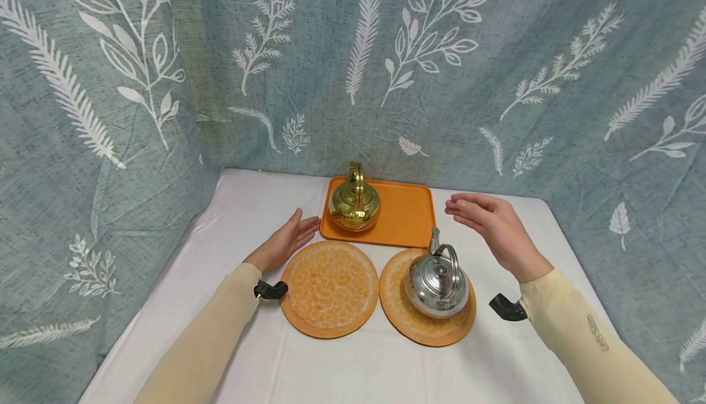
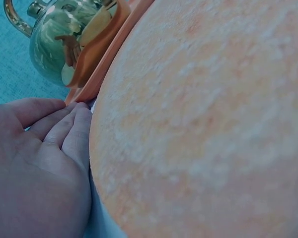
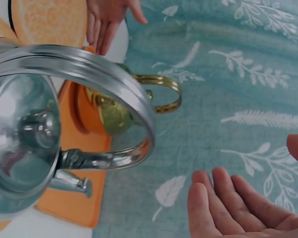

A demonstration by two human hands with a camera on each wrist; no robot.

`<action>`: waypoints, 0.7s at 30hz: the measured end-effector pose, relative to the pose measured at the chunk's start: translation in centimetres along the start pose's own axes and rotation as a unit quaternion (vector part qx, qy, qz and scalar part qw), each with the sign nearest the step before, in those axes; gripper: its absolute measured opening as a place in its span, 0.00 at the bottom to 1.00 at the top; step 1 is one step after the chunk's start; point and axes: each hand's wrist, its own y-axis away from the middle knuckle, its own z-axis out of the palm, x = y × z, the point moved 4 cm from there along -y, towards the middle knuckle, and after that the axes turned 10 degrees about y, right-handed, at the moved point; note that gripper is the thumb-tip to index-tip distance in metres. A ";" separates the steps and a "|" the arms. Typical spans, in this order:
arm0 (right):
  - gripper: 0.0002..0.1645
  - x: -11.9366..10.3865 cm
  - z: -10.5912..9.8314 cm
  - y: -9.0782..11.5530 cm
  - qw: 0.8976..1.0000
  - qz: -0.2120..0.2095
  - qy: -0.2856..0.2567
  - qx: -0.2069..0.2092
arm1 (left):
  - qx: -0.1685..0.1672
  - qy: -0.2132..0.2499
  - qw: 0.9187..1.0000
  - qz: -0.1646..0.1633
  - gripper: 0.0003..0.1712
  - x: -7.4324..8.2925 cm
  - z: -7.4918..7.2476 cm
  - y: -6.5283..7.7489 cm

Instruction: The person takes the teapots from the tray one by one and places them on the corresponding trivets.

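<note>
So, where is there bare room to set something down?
Free: the left mat, beside the left hand; the orange tray right of the gold kettle; the white cloth before both mats. Crowded: the right mat, where the silver kettle stands.

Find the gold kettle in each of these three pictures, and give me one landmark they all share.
Head: the gold kettle is near the centre, on the left part of the orange tray.
Left wrist: the gold kettle is at top left, cut off by the upper edge.
Right wrist: the gold kettle is left of centre, partly hidden behind the silver kettle.
Shared landmark: the orange tray.
</note>
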 end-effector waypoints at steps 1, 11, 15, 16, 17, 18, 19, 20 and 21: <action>0.34 -0.1 0.0 -0.1 1.000 0.002 -0.002 -0.002 | 0.001 0.000 1.000 -0.002 0.62 0.0 0.0 0.0; 0.36 -1.5 0.6 -1.7 0.999 0.021 0.004 -0.024 | 0.006 -0.005 1.000 -0.006 0.62 0.1 0.0 0.1; 0.36 -1.7 0.8 -2.1 0.999 0.021 0.005 -0.030 | 0.002 -0.002 1.000 -0.006 0.61 0.0 0.1 0.0; 0.36 -1.7 0.9 -2.2 0.999 0.020 0.005 -0.032 | 0.002 -0.001 1.000 -0.007 0.61 0.0 0.1 0.0; 0.36 -1.7 1.0 -2.3 0.999 0.021 0.005 -0.032 | 0.003 -0.001 1.000 -0.007 0.61 0.0 0.1 0.0; 0.36 -1.7 1.0 -2.4 0.999 0.021 0.005 -0.033 | 0.003 -0.001 1.000 -0.007 0.61 0.0 0.1 0.0; 0.36 -1.7 1.0 -2.5 0.999 0.022 0.005 -0.034 | 0.004 0.000 1.000 -0.006 0.61 0.0 0.1 0.0; 0.36 -1.7 1.1 -2.6 0.999 0.022 0.006 -0.035 | 0.005 -0.001 1.000 -0.006 0.61 0.0 0.1 0.1; 0.36 -1.7 1.1 -2.8 0.999 0.022 0.006 -0.035 | 0.005 -0.001 1.000 -0.005 0.61 0.0 0.1 0.1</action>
